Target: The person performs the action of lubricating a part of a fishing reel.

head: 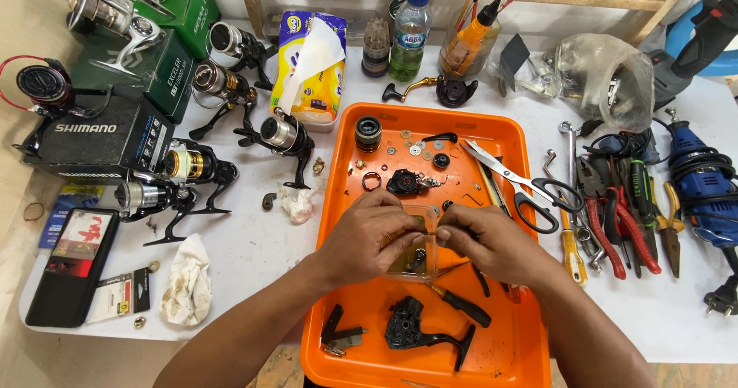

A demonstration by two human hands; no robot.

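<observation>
Both my hands meet over an orange tray (500, 138) on a white table. My left hand (369, 238) grips the left rim of a small clear plastic cup (415, 261) with dark small parts inside. My right hand (480, 242) pinches the cup's right rim, fingertips touching a small dark part. In the tray lie a black reel body piece (406, 182), a spool (368, 133), washers and rings, a black reel frame with handle (419, 330) and a small screwdriver (461, 305).
Scissors (523, 180) lie across the tray's right edge. Pliers, wrenches and screwdrivers (615, 211) lie to the right, with a blue power tool (703, 184). Several fishing reels (196, 165) and boxes stand at the left. Bottles (407, 34), a tissue pack and rags sit nearby.
</observation>
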